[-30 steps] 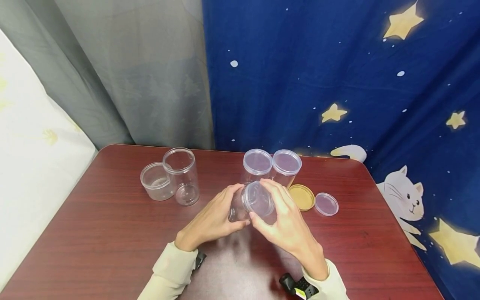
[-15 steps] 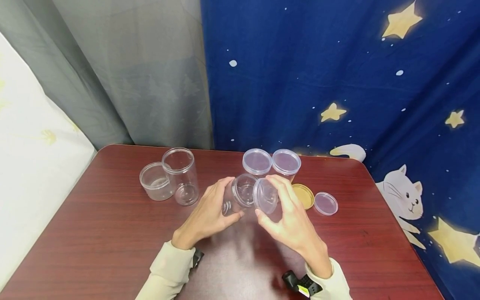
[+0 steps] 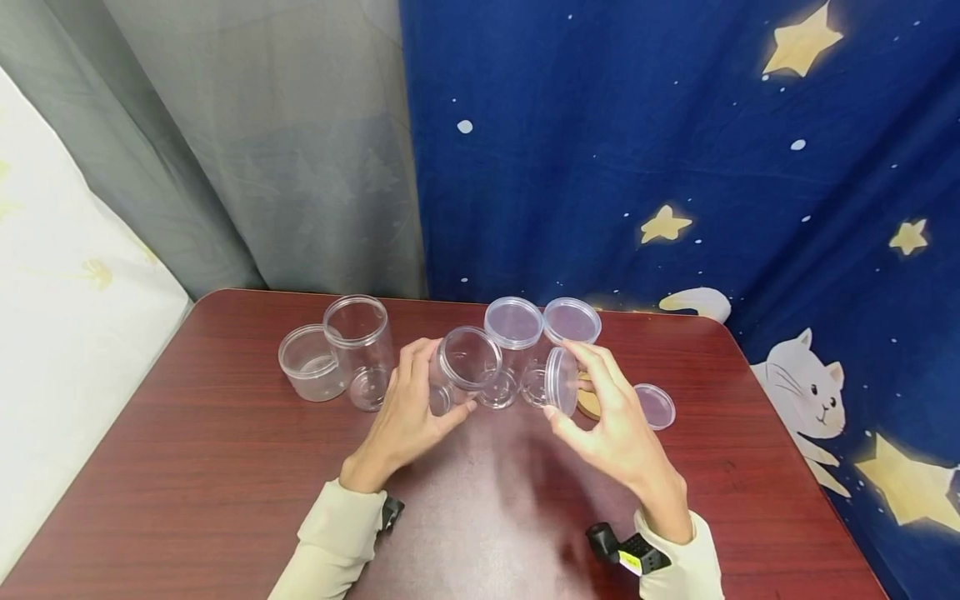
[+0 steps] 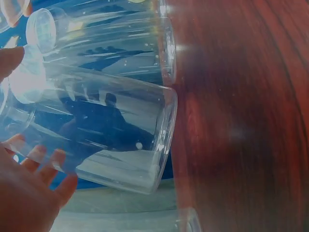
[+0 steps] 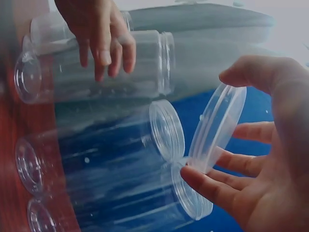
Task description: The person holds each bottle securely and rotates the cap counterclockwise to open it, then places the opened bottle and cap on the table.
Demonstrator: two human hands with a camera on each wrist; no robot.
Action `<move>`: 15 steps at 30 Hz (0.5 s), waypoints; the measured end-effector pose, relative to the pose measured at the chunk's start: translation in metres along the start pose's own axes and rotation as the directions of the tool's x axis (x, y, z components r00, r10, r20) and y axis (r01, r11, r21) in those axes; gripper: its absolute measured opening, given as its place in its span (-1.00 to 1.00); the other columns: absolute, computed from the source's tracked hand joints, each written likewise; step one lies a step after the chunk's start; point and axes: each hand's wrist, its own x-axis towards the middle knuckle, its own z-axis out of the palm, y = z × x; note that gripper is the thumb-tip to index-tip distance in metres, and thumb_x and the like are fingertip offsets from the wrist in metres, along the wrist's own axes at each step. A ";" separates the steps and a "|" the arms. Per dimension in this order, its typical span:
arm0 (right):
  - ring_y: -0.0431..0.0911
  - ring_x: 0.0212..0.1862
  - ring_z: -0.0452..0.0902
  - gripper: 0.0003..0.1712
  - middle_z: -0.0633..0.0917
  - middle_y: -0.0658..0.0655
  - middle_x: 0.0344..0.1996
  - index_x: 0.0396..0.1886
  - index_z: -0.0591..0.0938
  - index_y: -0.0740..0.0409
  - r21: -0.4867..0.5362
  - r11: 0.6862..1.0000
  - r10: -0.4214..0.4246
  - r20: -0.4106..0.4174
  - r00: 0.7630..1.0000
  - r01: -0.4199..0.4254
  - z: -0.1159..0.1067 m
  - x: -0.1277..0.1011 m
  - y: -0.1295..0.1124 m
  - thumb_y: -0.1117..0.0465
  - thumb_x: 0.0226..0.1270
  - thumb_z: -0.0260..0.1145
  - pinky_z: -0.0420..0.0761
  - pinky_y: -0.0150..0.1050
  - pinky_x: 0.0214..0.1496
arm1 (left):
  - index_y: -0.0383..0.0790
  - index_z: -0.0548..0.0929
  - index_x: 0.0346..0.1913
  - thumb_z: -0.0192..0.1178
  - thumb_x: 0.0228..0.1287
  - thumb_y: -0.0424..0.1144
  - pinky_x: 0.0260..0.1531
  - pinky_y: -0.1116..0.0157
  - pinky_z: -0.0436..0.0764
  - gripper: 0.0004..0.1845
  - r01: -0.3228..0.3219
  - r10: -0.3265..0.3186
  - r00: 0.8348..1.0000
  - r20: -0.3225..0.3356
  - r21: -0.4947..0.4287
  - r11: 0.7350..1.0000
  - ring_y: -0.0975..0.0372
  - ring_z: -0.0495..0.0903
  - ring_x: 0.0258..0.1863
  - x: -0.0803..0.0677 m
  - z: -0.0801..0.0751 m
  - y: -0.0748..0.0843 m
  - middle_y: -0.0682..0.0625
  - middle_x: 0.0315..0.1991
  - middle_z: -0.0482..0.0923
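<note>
Above the table (image 3: 225, 467), the left hand (image 3: 405, 421) grips an open clear jar (image 3: 457, 371), tilted. The right hand (image 3: 618, 433) pinches its clear lid (image 3: 558, 382) on edge at 3 o'clock, apart. Two capped jars (image 3: 513, 333) stand at 12 o'clock.

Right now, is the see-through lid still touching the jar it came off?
Apart. The head view shows the right hand pinching the clear lid on edge, well clear of the open jar that the left hand grips.
</note>
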 end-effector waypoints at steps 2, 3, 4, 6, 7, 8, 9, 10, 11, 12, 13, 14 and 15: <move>-0.10 0.00 0.59 -0.11 0.49 0.06 0.21 0.42 0.38 0.10 0.010 1.000 0.012 0.026 1.000 -0.012 -0.003 0.000 0.003 0.29 0.03 0.50 0.67 -0.15 0.03 | -0.21 0.28 0.38 0.51 -0.04 0.00 0.21 -0.08 0.39 -0.06 0.024 -0.024 1.000 -0.018 0.002 1.000 -0.02 0.38 0.20 0.000 0.000 -0.001 -0.18 0.24 0.25; -0.11 0.04 0.58 -0.11 0.48 0.06 0.22 0.42 0.38 0.09 0.012 1.000 0.019 0.038 0.999 -0.020 -0.005 -0.001 0.004 0.29 0.03 0.50 0.66 -0.17 0.05 | -0.20 0.29 0.38 0.52 -0.04 0.00 0.20 -0.07 0.40 -0.06 0.032 -0.032 0.999 -0.032 0.003 0.999 -0.02 0.38 0.18 0.000 0.001 -0.002 -0.19 0.22 0.25; -0.11 0.08 0.55 -0.10 0.47 0.06 0.23 0.43 0.37 0.08 0.008 1.000 0.025 0.047 0.999 -0.026 -0.007 -0.001 0.005 0.28 0.03 0.50 0.65 -0.19 0.07 | -0.20 0.29 0.38 0.52 -0.04 0.00 0.20 -0.05 0.41 -0.06 0.040 -0.040 0.998 -0.044 -0.002 0.999 -0.02 0.38 0.17 0.000 0.001 -0.003 -0.19 0.20 0.25; -0.12 0.15 0.49 -0.09 0.46 0.06 0.24 0.44 0.37 0.06 -0.002 0.999 0.033 0.060 0.998 -0.033 -0.011 -0.001 0.008 0.27 0.04 0.50 0.63 -0.20 0.10 | -0.21 0.28 0.39 0.53 -0.05 -0.02 0.20 -0.03 0.41 -0.05 0.050 -0.051 0.996 -0.071 -0.014 0.999 0.00 0.37 0.17 0.001 0.001 -0.004 -0.20 0.18 0.26; -0.13 0.16 0.47 -0.09 0.45 0.06 0.24 0.44 0.37 0.04 -0.011 0.999 0.036 0.063 0.997 -0.036 -0.013 -0.002 0.009 0.27 0.04 0.50 0.63 -0.20 0.10 | -0.21 0.28 0.40 0.53 -0.05 -0.03 0.20 -0.02 0.41 -0.04 0.055 -0.057 0.995 -0.083 -0.020 0.998 0.01 0.37 0.17 0.001 0.001 -0.005 -0.20 0.17 0.26; -0.13 0.17 0.46 -0.09 0.45 0.06 0.24 0.44 0.38 0.03 -0.020 0.999 0.036 0.065 0.997 -0.035 -0.015 -0.002 0.010 0.27 0.03 0.51 0.63 -0.20 0.10 | -0.22 0.27 0.40 0.54 -0.05 -0.04 0.20 -0.01 0.40 -0.03 0.064 -0.066 0.994 -0.092 -0.028 0.998 0.01 0.37 0.16 0.001 0.001 -0.006 -0.21 0.17 0.26; -0.14 0.17 0.46 -0.09 0.45 0.05 0.23 0.44 0.39 0.01 -0.029 0.999 0.040 0.065 0.997 -0.038 -0.017 -0.003 0.011 0.27 0.03 0.51 0.63 -0.20 0.10 | -0.23 0.26 0.41 0.54 -0.06 -0.05 0.22 -0.01 0.40 -0.02 0.071 -0.075 0.992 -0.100 -0.034 0.997 0.01 0.37 0.17 0.001 0.002 -0.006 -0.21 0.17 0.26; -0.13 0.17 0.46 -0.10 0.45 0.06 0.22 0.44 0.39 0.01 -0.038 0.999 0.040 0.064 0.997 -0.037 -0.018 -0.003 0.012 0.26 0.03 0.51 0.63 -0.21 0.10 | -0.25 0.24 0.41 0.55 -0.06 -0.06 0.23 -0.01 0.39 -0.01 0.082 -0.086 0.991 -0.105 -0.041 0.996 0.01 0.37 0.18 0.002 0.002 -0.006 -0.22 0.18 0.26; -0.13 0.16 0.47 -0.10 0.45 0.06 0.22 0.43 0.40 0.00 -0.042 0.998 0.040 0.064 0.997 -0.037 -0.020 -0.004 0.014 0.27 0.03 0.51 0.63 -0.22 0.09 | -0.27 0.23 0.42 0.55 -0.06 -0.06 0.24 0.00 0.38 0.01 0.095 -0.099 0.989 -0.109 -0.047 0.994 0.00 0.37 0.18 0.002 0.002 -0.006 -0.22 0.19 0.26; -0.14 0.15 0.47 -0.11 0.46 0.06 0.21 0.43 0.41 0.00 -0.044 0.998 0.044 0.062 0.997 -0.041 -0.022 -0.004 0.015 0.27 0.03 0.51 0.62 -0.25 0.09 | -0.28 0.22 0.42 0.55 -0.06 -0.06 0.25 0.00 0.38 0.02 0.111 -0.117 0.987 -0.111 -0.054 0.992 0.00 0.38 0.19 0.002 0.002 -0.007 -0.22 0.19 0.26; -0.14 0.14 0.47 -0.12 0.46 0.06 0.21 0.42 0.42 0.01 -0.040 0.998 0.046 0.061 0.997 -0.044 -0.023 -0.005 0.016 0.29 0.03 0.51 0.62 -0.29 0.10 | -0.28 0.21 0.43 0.55 -0.06 -0.07 0.26 0.01 0.37 0.02 0.128 -0.134 0.984 -0.114 -0.060 0.990 0.00 0.38 0.19 0.002 0.002 -0.007 -0.22 0.20 0.26; -0.14 0.14 0.47 -0.13 0.45 0.07 0.20 0.41 0.43 0.02 -0.032 0.998 0.050 0.060 0.997 -0.048 -0.024 -0.005 0.017 0.31 0.04 0.51 0.60 -0.33 0.11 | -0.30 0.20 0.43 0.55 -0.06 -0.07 0.26 0.01 0.37 0.03 0.142 -0.149 0.982 -0.118 -0.066 0.988 -0.01 0.38 0.20 0.002 0.002 -0.007 -0.22 0.21 0.26; -0.14 0.13 0.47 -0.14 0.45 0.07 0.20 0.40 0.43 0.03 -0.025 0.998 0.056 0.058 0.997 -0.055 -0.026 -0.005 0.019 0.33 0.03 0.50 0.58 -0.37 0.12 | -0.31 0.20 0.43 0.55 -0.06 -0.07 0.27 0.01 0.37 0.03 0.155 -0.163 0.979 -0.124 -0.069 0.986 -0.02 0.39 0.20 0.002 0.002 -0.007 -0.22 0.21 0.27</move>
